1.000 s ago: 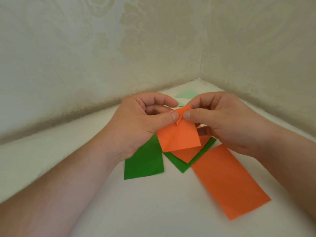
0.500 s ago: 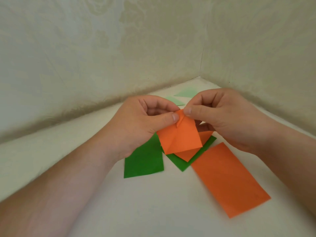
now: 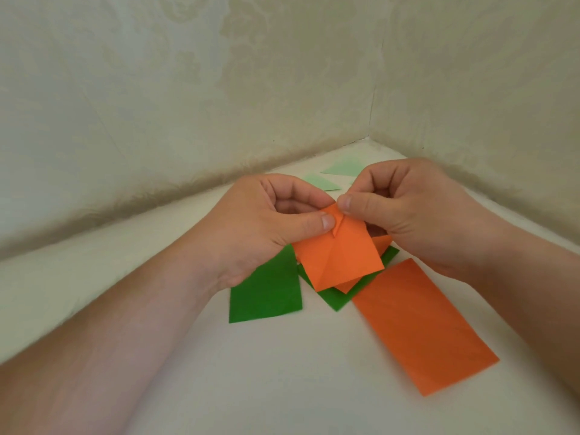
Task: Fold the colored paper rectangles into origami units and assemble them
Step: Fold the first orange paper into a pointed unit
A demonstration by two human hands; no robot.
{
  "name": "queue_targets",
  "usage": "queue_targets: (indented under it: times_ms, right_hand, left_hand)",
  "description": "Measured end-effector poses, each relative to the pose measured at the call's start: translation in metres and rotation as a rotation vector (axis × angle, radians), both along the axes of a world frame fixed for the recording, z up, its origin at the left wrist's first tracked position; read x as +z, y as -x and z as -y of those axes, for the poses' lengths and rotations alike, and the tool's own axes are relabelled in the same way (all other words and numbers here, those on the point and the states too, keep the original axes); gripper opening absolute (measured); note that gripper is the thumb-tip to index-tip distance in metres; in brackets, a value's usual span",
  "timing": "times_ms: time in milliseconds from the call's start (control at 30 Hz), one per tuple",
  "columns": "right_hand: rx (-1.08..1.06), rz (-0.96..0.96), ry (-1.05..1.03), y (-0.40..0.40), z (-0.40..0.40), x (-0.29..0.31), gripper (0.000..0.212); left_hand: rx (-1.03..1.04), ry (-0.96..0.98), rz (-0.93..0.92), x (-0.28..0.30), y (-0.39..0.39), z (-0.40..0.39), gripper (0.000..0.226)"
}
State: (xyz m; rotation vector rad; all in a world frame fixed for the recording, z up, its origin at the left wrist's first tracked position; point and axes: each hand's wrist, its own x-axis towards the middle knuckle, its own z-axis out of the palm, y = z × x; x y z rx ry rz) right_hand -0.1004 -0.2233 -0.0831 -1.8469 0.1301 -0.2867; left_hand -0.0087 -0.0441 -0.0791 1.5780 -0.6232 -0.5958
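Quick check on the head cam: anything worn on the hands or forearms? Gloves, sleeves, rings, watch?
Nothing worn that shows. The left hand and right hand are bare: no gloves, no rings visible on the fingers in view. Both forearms are bare up to the frame edge, with no sleeve cuff, watch or wristband showing. No markers or tape on either hand.

Two walls meet in corner (image 3: pixel 373 133), up and slightly right of fingers. Left wall (image 3: pixel 157 98): pale cream w/ faint floral relief pattern, greenish tint. Right wall (image 3: pixel 486 83): same covering, bit warmer tone. Vertical seam at corner, slightly uneven. Counter (image 3: pixel 266 372): off-white, matte, runs below and behind fingers to both walls. Dark shadow line along wall base (image 3: pixel 150 208), left of fingers. Light soft, diffuse, no hard shadows. No window or furniture in view.
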Motion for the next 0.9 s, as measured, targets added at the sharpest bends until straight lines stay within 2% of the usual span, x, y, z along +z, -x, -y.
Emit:
queue_targets:
  times_ms: [133,367,500,667,900]
  right_hand:
    - [-0.006,-0.007,-0.007,-0.0003,0.0018,-0.0018,0.02]
    - [0.05,-0.073,-0.055,0.0002,0.002,-0.0007,0.027]
    - [0.051,-0.098,-0.004,0.0,0.0014,-0.002,0.012]
    - [-0.001,-0.065,0.063,0.0002,-0.0011,-0.0021,0.011]
    - [0.083,-0.122,0.029,0.0018,-0.0006,-0.0019,0.012]
  left_hand:
    - [0.003,-0.01,-0.003,-0.0002,0.0001,0.0005,0.023]
    - [0.054,0.007,-0.005,0.0002,-0.0007,0.0017,0.015]
    - [0.062,0.019,-0.025,-0.0002,-0.0013,0.0022,0.016]
    - [0.01,-0.018,-0.053,-0.0016,0.0007,0.0039,0.018]
    - [0.038,0.034,-0.064,-0.0017,-0.0007,0.0039,0.013]
